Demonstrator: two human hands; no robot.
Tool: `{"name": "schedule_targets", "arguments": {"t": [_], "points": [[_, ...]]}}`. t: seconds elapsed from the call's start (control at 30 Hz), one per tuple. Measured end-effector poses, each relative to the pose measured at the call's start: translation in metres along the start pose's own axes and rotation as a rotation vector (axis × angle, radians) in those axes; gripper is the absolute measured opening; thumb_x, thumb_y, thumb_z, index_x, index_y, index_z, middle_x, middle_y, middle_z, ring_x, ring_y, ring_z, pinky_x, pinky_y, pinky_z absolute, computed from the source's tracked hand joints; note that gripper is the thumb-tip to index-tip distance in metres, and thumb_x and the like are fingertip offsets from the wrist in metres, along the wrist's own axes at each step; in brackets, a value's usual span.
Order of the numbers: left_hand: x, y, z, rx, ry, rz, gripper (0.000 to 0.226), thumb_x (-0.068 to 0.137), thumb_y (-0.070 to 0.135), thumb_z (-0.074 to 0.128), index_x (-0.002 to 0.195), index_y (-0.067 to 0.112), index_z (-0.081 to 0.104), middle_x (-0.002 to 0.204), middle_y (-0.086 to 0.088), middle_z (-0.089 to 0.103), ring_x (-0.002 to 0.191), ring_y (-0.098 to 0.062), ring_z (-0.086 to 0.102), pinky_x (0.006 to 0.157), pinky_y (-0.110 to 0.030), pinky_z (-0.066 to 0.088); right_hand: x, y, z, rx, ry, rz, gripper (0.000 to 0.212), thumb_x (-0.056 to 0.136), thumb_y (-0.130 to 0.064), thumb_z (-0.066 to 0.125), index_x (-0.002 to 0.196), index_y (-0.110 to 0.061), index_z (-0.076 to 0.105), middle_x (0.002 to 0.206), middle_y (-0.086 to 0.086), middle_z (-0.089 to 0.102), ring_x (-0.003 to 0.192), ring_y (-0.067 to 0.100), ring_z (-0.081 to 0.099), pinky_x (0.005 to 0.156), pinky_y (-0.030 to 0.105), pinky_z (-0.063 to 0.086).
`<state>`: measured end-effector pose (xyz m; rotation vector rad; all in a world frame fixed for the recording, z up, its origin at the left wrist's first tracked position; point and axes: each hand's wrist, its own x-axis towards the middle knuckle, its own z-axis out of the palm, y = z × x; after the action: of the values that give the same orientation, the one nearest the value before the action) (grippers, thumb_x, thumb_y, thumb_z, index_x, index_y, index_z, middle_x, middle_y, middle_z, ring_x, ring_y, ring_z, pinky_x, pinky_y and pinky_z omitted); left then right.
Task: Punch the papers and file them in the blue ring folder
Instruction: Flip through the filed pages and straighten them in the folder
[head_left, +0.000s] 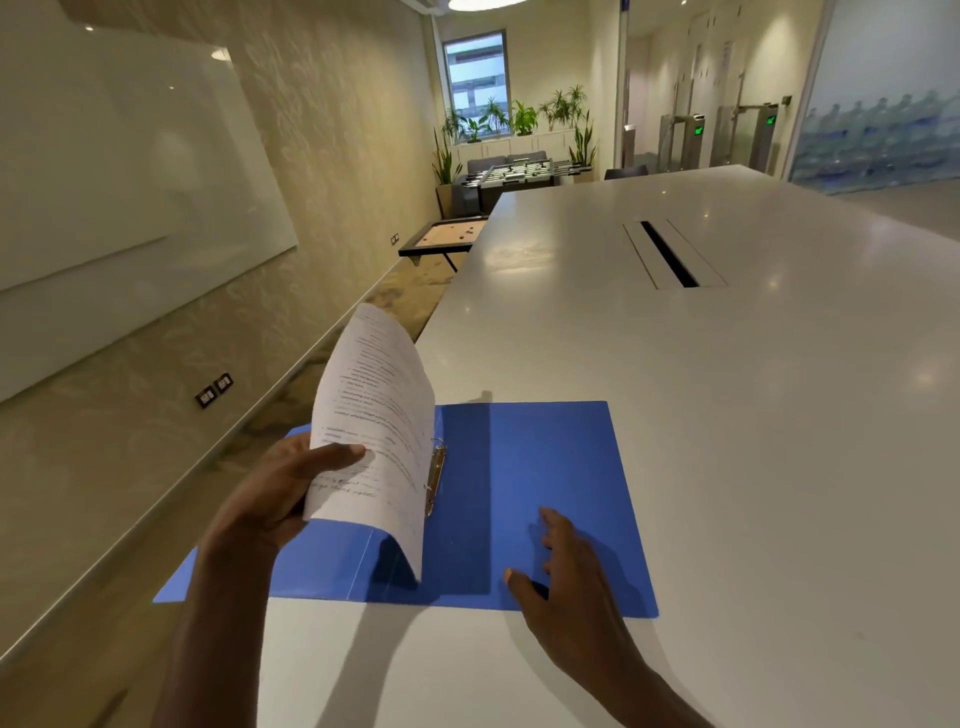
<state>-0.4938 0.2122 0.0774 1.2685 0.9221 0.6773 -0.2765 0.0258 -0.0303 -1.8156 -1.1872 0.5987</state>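
1. Two bare hands work over a blue ring folder (550, 467), which lies opened flat at the near left corner of a long white table (727, 415); the folder's left flap juts past the table's left edge.
2. At the folder's spine sits a metal ring mechanism (435, 478), running along the fold.
3. Left of that mechanism, the left hand (275, 493) grasps a sheaf of printed papers (374, 426), thumb laid across the front sheet and fingers curled behind it.
4. The papers stand up from the folder, bowed over to the right, their right edge against the ring mechanism; whether the rings pass through punched holes cannot be told.
5. Handwritten lines show low on the front sheet, just right of the left thumb.
6. Right of the mechanism, the right hand (566, 566) is released, fingers spread and relaxed, resting on or just above the folder's right flap; contact cannot be told for sure.
7. Beyond the folder, well apart from it, a long cable slot (670, 254) is set into the table top.
8. Left of the folder, past the table edge, a glass whiteboard (130, 171) hangs on the patterned wall.
9. Far beyond the folder, at the room's end, a foosball table (524, 174) stands below a row of potted plants (524, 117) and a window (475, 78).
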Motion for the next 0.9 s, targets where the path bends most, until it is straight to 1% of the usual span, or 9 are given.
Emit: {"name": "schedule_targets", "arguments": {"t": [0.1, 0.27, 0.37, 0.43, 0.57, 0.67, 0.73, 0.8, 0.9], "points": [[0.001, 0.004, 0.024, 0.043, 0.015, 0.015, 0.075, 0.055, 0.02, 0.084, 0.124, 0.006, 0.057, 0.112, -0.026, 0.067, 0.099, -0.046, 0.066, 0.079, -0.054, 0.056, 0.0, 0.0, -0.002, 0.007, -0.002, 0.002, 0.069, 0.09, -0.036, 0.06, 0.147, -0.026, 0.022, 0.145, -0.006, 0.038, 0.131, 0.012, 0.041, 0.109, 0.034, 0.038], [-0.002, 0.0, 0.069, 0.176, 0.034, 0.054, 0.061, 0.055, 0.023, 0.084, 0.111, 0.006, 0.065, 0.103, -0.019, 0.073, 0.09, -0.038, 0.071, 0.08, -0.057, 0.056, 0.005, -0.005, -0.007, 0.066, 0.026, 0.048, 0.06, 0.091, -0.043, 0.057, 0.142, -0.021, 0.033, 0.136, -0.003, 0.05, 0.121, 0.012, 0.051, 0.098, 0.028, 0.046], [0.0, -0.007, 0.095, 0.358, 0.088, 0.067, 0.037, 0.069, 0.014, 0.083, 0.102, 0.012, 0.067, 0.093, -0.01, 0.075, 0.077, -0.026, 0.074, 0.067, -0.043, 0.061, 0.009, -0.008, -0.014, 0.172, 0.039, 0.106, 0.044, 0.093, -0.041, 0.053, 0.13, -0.019, 0.042, 0.122, -0.002, 0.057, 0.102, 0.006, 0.057, 0.075, 0.01, 0.047], [0.001, -0.013, 0.111, 0.486, 0.132, 0.074, 0.032, 0.075, 0.014, 0.08, 0.102, 0.018, 0.063, 0.093, -0.004, 0.073, 0.075, -0.02, 0.073, 0.059, -0.032, 0.058, 0.009, -0.009, -0.017, 0.265, 0.057, 0.146, 0.04, 0.092, -0.047, 0.049, 0.123, -0.023, 0.044, 0.111, -0.003, 0.058, 0.09, 0.004, 0.057, 0.07, 0.01, 0.047], [0.005, -0.032, 0.135, 0.74, 0.145, 0.097, 0.049, 0.079, 0.024, 0.077, 0.12, 0.018, 0.05, 0.11, -0.004, 0.062, 0.09, -0.02, 0.063, 0.056, -0.021, 0.048, 0.012, -0.009, -0.016, 0.462, 0.105, 0.224, 0.1, 0.057, -0.091, 0.036, 0.131, -0.024, 0.044, 0.118, -0.004, 0.061, 0.108, 0.016, 0.061, 0.094, 0.039, 0.052], [0.007, -0.044, 0.151, 0.873, 0.124, 0.141, 0.055, 0.083, 0.028, 0.073, 0.13, 0.015, 0.047, 0.126, -0.007, 0.058, 0.105, -0.022, 0.058, 0.064, -0.02, 0.044, 0.014, -0.013, -0.02, 0.565, 0.138, 0.283, 0.104, 0.05, -0.093, 0.037, 0.123, -0.02, 0.049, 0.103, -0.006, 0.064, 0.095, 0.013, 0.063, 0.082, 0.03, 0.054], [0.008, -0.051, 0.159, 0.947, 0.101, 0.145, 0.054, 0.085, 0.03, 0.071, 0.13, 0.015, 0.046, 0.129, -0.006, 0.056, 0.108, -0.021, 0.056, 0.068, -0.021, 0.044, 0.015, -0.013, -0.021, 0.574, 0.166, 0.299, 0.121, 0.031, -0.103, 0.034, 0.12, -0.023, 0.048, 0.102, -0.006, 0.063, 0.096, 0.016, 0.064, 0.085, 0.034, 0.054], [0.012, -0.055, 0.159, 0.981, 0.037, 0.121, 0.057, 0.08, 0.039, 0.074, 0.128, 0.017, 0.051, 0.126, -0.003, 0.06, 0.107, -0.021, 0.058, 0.076, -0.026, 0.05, 0.014, -0.015, -0.022, 0.55, 0.156, 0.286, 0.113, 0.044, -0.098, 0.037, 0.128, -0.023, 0.044, 0.116, 0.0, 0.063, 0.105, 0.021, 0.063, 0.094, 0.041, 0.053], [0.01, -0.046, 0.153, 0.826, -0.151, 0.028, 0.059, 0.067, 0.055, 0.078, 0.112, 0.019, 0.065, 0.104, 0.002, 0.073, 0.089, -0.012, 0.069, 0.082, -0.032, 0.058, 0.012, -0.018, -0.026, 0.491, 0.17, 0.275, 0.063, 0.083, -0.056, 0.047, 0.135, -0.022, 0.037, 0.131, 0.003, 0.056, 0.111, 0.022, 0.059, 0.095, 0.036, 0.052]]}}
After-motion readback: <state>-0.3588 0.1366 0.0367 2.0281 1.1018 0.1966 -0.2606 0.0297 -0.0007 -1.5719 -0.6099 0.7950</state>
